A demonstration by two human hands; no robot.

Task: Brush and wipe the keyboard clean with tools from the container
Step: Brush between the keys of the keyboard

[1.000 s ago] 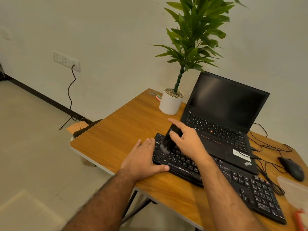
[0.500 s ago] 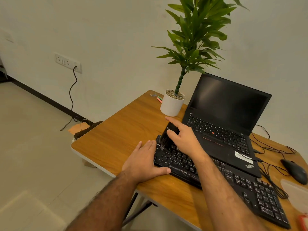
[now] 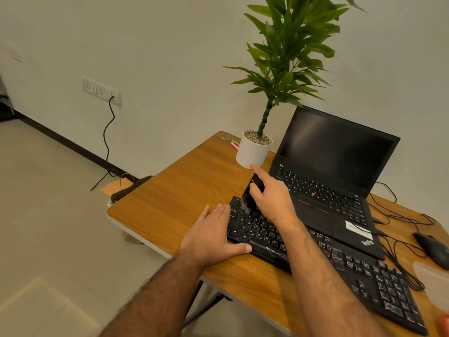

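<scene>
A black keyboard (image 3: 352, 266) lies slantwise on the wooden table (image 3: 175, 203), in front of the laptop. My right hand (image 3: 272, 198) grips a black brush (image 3: 251, 193), its pale bristles down on the keys at the keyboard's far left corner, index finger stretched along the handle. My left hand (image 3: 213, 237) lies flat on the table against the keyboard's left end, thumb along its front edge. A translucent container (image 3: 435, 280) shows partly at the right edge.
An open black laptop (image 3: 332, 181) stands behind the keyboard. A white pot with a green plant (image 3: 254, 152) is at the far corner, pens beside it. A black mouse (image 3: 432, 249) and tangled cables (image 3: 398, 259) lie at right. The table's left edge is close.
The brush in my right hand has swept a little further toward the keyboard's far left corner. My left hand has stayed in place.
</scene>
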